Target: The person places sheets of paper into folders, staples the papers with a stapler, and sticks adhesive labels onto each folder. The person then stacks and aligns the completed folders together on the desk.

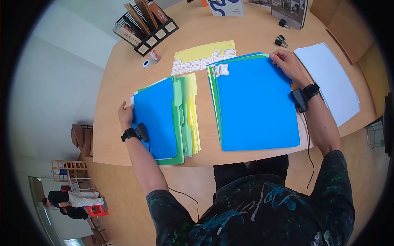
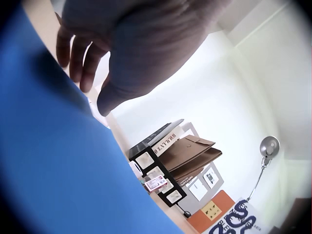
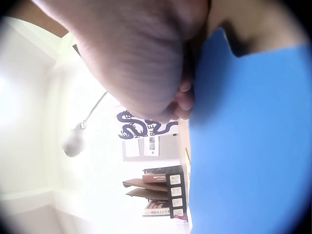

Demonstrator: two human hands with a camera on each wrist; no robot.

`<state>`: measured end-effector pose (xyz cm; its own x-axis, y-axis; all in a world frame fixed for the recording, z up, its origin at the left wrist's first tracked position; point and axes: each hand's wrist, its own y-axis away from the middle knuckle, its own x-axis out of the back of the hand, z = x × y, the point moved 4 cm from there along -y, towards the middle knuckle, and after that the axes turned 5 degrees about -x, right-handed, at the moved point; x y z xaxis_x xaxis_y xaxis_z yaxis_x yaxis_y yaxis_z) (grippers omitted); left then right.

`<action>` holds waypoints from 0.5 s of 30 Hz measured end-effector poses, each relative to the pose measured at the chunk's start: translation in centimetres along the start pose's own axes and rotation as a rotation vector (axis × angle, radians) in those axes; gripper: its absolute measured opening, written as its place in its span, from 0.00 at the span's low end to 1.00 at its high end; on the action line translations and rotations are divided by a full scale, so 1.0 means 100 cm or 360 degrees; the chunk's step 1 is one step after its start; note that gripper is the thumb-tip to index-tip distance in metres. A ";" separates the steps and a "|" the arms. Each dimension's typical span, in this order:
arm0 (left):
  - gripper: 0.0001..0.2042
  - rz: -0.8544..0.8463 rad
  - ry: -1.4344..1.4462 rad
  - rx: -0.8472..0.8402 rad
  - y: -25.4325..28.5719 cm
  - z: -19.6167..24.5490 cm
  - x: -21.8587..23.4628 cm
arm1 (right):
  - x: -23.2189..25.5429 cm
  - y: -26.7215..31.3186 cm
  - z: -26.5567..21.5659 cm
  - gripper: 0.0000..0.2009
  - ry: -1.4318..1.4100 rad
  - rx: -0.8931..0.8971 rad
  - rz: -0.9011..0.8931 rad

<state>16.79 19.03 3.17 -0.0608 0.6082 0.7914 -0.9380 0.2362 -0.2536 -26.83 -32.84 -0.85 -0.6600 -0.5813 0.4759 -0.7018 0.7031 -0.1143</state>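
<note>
Two stacks of folders lie side by side on the table. On the left stack, a blue folder (image 1: 154,119) tops green and yellow ones. My left hand (image 1: 126,115) is at that stack's outer edge, fingers loosely bent and thumb beside a white label; the left wrist view shows the hand (image 2: 131,53) along the blue edge. A larger blue folder (image 1: 258,106) tops the right stack, with red-bordered labels (image 1: 223,69) showing at its upper left. My right hand (image 1: 287,64) pinches its upper right corner, fingertips (image 3: 184,100) curled at the edge.
A label sheet with yellow backing (image 1: 205,57) lies beyond the stacks. White paper (image 1: 328,78) is at right. Farther back stand a black file holder (image 1: 156,37), a tape roll (image 1: 146,64), a small box (image 1: 154,56), black binder clips (image 1: 281,41) and upright books (image 1: 225,7).
</note>
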 end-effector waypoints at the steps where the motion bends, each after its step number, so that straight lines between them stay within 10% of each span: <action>1: 0.25 0.0007 0.0001 0.0007 -0.003 0.006 -0.001 | 0.000 -0.001 -0.001 0.18 0.0009 0.0013 0.0009; 5: 0.24 0.0152 0.0494 -0.0358 -0.003 0.077 -0.017 | -0.001 -0.001 0.000 0.18 0.0039 0.0020 -0.0006; 9: 0.22 -0.0587 0.1098 -0.0281 0.094 0.223 -0.065 | -0.001 0.001 -0.003 0.17 0.0139 0.0062 0.0003; 11: 0.22 -0.0977 0.0972 -0.0412 0.131 0.263 -0.103 | 0.001 0.003 -0.003 0.16 0.0152 0.0072 0.0021; 15: 0.25 -0.0886 0.0662 -0.0552 0.158 0.285 -0.163 | 0.000 0.007 -0.008 0.16 0.0146 0.0082 0.0007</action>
<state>-6.71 -8.76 2.07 0.5852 0.5488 0.5970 -0.6285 0.7721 -0.0936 -27.11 -32.05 -0.24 -0.6374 -0.5367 0.5529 -0.7134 0.6822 -0.1602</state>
